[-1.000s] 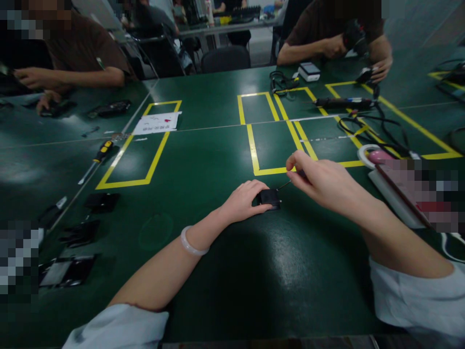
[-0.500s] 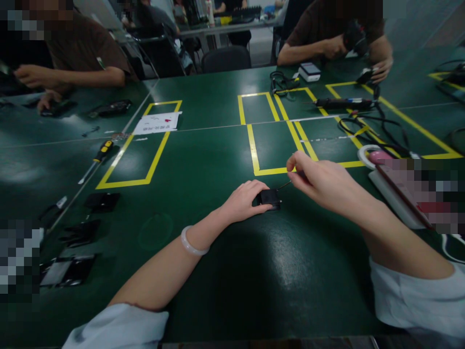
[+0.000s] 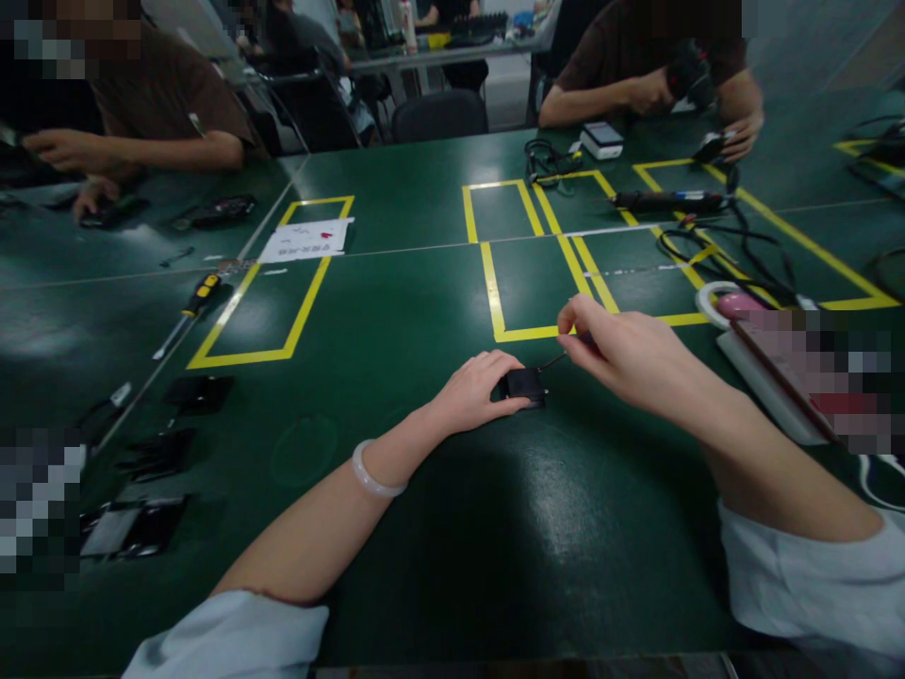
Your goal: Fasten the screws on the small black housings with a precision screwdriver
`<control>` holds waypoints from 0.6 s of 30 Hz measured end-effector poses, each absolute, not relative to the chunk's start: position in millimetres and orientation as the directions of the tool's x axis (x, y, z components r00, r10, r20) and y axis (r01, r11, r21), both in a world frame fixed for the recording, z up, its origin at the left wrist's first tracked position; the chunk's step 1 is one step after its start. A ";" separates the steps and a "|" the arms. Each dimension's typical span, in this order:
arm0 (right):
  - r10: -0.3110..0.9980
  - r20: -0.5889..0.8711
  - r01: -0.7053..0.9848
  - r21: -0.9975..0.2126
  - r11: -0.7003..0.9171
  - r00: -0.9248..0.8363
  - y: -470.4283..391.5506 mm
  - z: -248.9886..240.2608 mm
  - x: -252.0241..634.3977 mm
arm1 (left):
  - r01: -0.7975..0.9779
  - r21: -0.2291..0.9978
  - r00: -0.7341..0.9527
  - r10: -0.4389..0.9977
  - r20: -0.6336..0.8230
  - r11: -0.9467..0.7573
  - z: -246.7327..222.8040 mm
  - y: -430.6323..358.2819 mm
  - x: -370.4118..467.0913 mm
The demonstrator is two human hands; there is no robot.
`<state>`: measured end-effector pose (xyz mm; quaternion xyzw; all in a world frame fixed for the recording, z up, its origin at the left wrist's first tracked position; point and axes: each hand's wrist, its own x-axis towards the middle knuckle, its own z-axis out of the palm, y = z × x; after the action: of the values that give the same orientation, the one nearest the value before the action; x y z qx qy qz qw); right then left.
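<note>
A small black box-shaped part [image 3: 524, 384] rests on the green table in front of me. My left hand [image 3: 487, 391] is closed around its left end, thumb along the near side and fingers over the far side. Above and to the right of it, my right hand [image 3: 600, 344] pinches a thin metal rod [image 3: 553, 361]. That rod slants down to the right end of the black part; the fingers hide its upper end, so its exact kind cannot be told. A small shiny pin shows at the part's right edge.
Black parts [image 3: 198, 392] and a yellow-black screwdriver [image 3: 203, 295] lie at left. Beyond are yellow tape outlines and a paper sign [image 3: 305, 240]. At right are a pen-shaped black electric screwdriver [image 3: 671, 202], cables, a tape roll [image 3: 711, 304] and a tablet-like device [image 3: 784, 377]. Two people sit opposite.
Both my hands and the black part keep their places. The thin rod looks darker now than half a second ago.
</note>
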<state>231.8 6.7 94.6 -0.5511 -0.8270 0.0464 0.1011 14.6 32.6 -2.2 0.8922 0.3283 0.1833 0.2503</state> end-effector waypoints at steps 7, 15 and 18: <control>0.912 0.144 0.893 -0.190 0.407 -0.385 5.5 95.5 231.9 | 0.496 0.565 0.717 0.678 0.162 -0.660 -1.7 32.0 14.4; 0.921 0.103 0.900 -0.198 0.388 -0.375 6.5 95.4 231.1 | 0.490 0.561 0.721 0.672 0.168 -0.667 -1.6 32.5 14.5; 0.914 0.117 0.890 -0.211 0.405 -0.388 6.9 93.5 232.4 | 0.488 0.561 0.725 0.668 0.167 -0.669 -1.5 32.4 14.8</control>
<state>232.4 6.9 93.5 -0.5427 -0.8311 0.0566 0.1073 14.8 32.4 -1.5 0.8951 0.3228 0.1823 0.2476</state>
